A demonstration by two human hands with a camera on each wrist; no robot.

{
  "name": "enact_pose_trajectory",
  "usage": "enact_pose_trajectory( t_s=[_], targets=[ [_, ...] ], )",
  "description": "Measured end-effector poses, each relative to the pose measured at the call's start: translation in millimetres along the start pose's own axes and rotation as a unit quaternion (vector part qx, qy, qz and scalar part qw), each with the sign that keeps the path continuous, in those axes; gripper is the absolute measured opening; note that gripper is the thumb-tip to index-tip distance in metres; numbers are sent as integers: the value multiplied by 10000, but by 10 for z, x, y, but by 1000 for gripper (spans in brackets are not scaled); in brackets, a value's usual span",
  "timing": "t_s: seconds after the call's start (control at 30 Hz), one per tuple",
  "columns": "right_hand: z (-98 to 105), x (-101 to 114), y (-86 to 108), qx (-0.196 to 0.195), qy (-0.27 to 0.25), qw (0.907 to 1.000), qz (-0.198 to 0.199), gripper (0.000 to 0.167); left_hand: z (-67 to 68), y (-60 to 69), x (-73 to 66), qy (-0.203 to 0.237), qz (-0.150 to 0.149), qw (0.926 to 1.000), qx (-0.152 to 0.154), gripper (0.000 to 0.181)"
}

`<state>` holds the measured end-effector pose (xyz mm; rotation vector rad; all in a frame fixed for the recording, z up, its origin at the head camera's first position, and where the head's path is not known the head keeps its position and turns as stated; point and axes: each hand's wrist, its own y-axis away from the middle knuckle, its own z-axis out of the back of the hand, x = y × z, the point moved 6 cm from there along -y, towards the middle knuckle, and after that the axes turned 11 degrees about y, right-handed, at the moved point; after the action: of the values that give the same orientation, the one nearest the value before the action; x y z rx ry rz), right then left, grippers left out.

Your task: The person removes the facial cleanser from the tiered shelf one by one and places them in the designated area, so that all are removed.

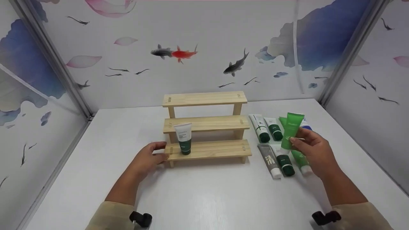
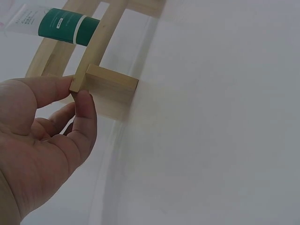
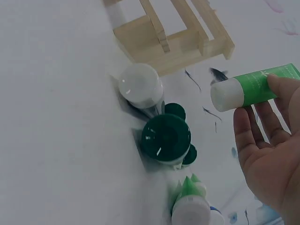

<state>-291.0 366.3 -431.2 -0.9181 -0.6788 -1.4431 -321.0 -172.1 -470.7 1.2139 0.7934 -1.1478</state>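
A three-step wooden rack (image 1: pixel 207 150) stands at the middle of the table. My left hand (image 1: pixel 150 158) pinches the left end of its lowest step between thumb and fingers, which the left wrist view (image 2: pixel 51 126) shows close up. On that step, near the left end, a white and dark green tube (image 1: pixel 183 139) stands upright on its cap. My right hand (image 1: pixel 314 151) holds a bright green tube (image 1: pixel 291 129) with a white cap pointing down, raised above the other tubes. In the right wrist view the green tube (image 3: pixel 262 86) lies between thumb and fingers.
Right of the rack, tubes lie in two rows: a grey tube (image 1: pixel 269 161), white and dark green tubes (image 1: pixel 285 164), a green tube (image 1: pixel 300 159) and a partly hidden blue-marked one (image 1: pixel 305 124). Painted panels (image 1: pixel 204 70) wall the table at back and sides.
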Motion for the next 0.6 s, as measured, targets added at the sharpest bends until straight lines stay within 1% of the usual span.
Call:
enact_pose_trajectory(
  t_s=[0.17,0.27,0.4,0.5,0.6],
  targets=[
    [179,-139,19,-278,-140,9995,1,56,-12,-11,-6,257,6,9997,8,60],
    [269,-236,17,-359,-444,9983,-146,56,-18,-14,-10,333,2,9994,0,60],
    [335,-357,19,-262,-712,9966,-333,58,-23,-14,-5,242,22,9997,-29,60],
    [366,-434,17,-153,-552,9975,-414,63,-23,-16,3,194,38,9998,-46,59],
    [405,-525,6,-42,-664,9961,-572,66,-21,-12,3,194,23,9998,-52,59]
  ],
)
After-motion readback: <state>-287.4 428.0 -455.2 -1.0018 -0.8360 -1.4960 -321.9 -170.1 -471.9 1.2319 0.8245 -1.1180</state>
